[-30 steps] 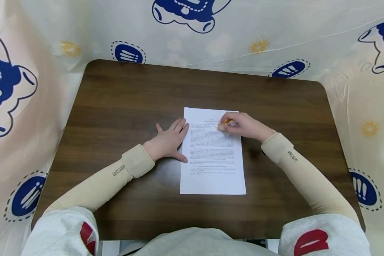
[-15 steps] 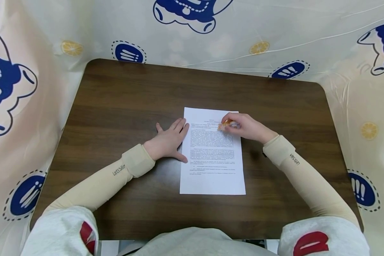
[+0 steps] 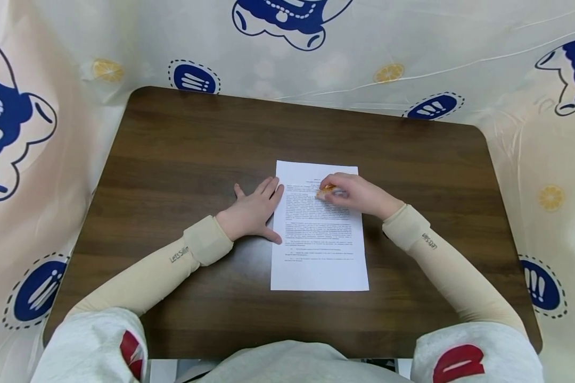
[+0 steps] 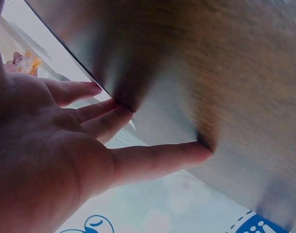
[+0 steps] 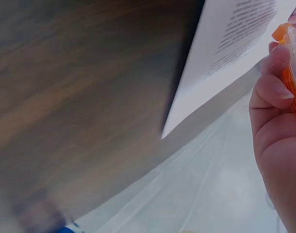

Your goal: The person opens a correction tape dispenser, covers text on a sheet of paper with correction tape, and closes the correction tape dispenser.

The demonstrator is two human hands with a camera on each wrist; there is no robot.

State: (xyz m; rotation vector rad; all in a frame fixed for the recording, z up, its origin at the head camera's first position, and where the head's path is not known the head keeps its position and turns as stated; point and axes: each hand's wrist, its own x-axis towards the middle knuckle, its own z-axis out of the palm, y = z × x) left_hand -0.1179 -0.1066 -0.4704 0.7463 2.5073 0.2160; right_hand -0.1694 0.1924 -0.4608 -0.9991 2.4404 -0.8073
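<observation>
Black lettering that appears to read "LetsSlim" marks the beige left sleeve, with similar lettering along the right sleeve. Lines of print cross the white sheet, too small to read.

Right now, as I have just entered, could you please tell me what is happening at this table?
A person has a printed sheet lying flat on a dark wooden table. The left hand is spread at the sheet's left edge, with some fingertips on the paper. The right hand holds a small orange-and-clear plastic tool at the upper lines of print; whether its tip touches the paper is hard to tell.
</observation>
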